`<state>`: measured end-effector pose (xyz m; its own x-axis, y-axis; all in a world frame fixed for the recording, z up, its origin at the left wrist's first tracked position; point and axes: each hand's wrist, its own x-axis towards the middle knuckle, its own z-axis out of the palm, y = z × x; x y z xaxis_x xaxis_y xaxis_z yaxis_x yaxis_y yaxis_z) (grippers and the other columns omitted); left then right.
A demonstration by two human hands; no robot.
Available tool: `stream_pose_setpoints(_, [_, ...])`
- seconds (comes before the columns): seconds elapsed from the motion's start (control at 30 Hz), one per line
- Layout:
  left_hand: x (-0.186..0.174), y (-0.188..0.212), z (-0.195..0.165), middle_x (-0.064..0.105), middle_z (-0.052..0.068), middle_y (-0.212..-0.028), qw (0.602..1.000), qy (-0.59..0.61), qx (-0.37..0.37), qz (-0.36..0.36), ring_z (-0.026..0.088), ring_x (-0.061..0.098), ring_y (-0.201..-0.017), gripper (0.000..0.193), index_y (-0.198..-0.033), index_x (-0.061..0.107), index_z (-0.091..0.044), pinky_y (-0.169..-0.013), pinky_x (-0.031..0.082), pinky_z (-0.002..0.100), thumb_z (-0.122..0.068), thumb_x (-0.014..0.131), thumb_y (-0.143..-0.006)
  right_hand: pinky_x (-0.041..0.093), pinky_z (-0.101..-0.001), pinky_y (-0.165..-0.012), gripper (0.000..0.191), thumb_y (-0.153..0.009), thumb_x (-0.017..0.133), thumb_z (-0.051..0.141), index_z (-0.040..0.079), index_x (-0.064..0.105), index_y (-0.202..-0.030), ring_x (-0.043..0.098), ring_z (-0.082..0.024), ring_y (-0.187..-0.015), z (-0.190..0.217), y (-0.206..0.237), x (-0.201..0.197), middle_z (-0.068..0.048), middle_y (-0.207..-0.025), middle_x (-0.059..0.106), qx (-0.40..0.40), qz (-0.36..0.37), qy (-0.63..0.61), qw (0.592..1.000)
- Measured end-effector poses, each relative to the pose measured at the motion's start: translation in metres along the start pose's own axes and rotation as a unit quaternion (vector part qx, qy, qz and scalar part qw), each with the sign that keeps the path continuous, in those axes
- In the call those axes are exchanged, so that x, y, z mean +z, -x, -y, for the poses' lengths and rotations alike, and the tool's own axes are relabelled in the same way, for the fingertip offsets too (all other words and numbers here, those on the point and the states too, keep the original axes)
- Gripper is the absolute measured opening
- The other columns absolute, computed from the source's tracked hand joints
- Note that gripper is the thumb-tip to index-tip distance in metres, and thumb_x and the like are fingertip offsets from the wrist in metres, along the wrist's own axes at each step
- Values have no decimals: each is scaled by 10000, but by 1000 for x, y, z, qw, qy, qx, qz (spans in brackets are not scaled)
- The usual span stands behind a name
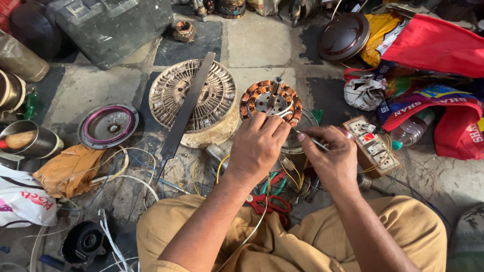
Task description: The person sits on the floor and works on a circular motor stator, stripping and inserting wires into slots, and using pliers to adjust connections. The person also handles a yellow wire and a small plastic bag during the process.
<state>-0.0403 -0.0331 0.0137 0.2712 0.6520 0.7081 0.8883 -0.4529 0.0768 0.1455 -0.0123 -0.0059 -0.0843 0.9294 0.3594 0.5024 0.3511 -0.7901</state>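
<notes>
A round stator point(268, 99) with copper coils and a metal shaft sits on the floor ahead of my knees. My left hand point(257, 146) rests against its near rim, fingers curled around white wires coming off the coils. My right hand point(330, 156) is just to the right and pinches a thin metal tool point(311, 141) whose tip points toward the stator. Red-handled scissors point(269, 204) and pliers lie under my wrists.
A larger finned rotor disc point(174, 90) with a dark flat bar point(187, 108) across it lies left of the stator. A switch board point(372, 146) sits at right, near red bags point(438, 45). Loose wires point(126, 174), a round cover point(107, 126) and tins crowd the left.
</notes>
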Motion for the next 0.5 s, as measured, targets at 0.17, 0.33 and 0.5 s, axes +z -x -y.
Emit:
stream_pose_setpoints(0.17, [2, 1, 0, 622, -5, -982, 1000, 3, -1, 14, 203, 598, -973, 111, -1006, 672, -104, -809, 519, 361, -153, 663, -907, 510, -292, -763, 166, -885, 791, 152, 55, 784, -1020, 647, -143, -823, 1, -2, 1, -59, -901, 719, -14, 1, -1, 1000])
stream_pose_setpoints(0.33, [8, 0, -2, 611, -1, -965, 1000, 5, 0, 14, 210, 595, -971, 95, -996, 672, -109, -815, 523, 372, -157, 666, -914, 555, -321, -771, 179, -866, 775, 105, 63, 786, -1040, 712, -187, -864, 4, -7, 2, -92, -944, 742, -76, 0, 51, 996])
stream_pose_setpoints(0.5, [6, 5, 4, 609, 30, -1065, 997, 58, -37, -35, 237, 584, -983, 257, -1139, 701, -82, -804, 492, 391, -95, 641, -889, 547, -364, -759, 174, -877, 799, 125, 48, 782, -1033, 708, -246, -864, 11, -16, -2, -118, -929, 731, -99, 3, 77, 992])
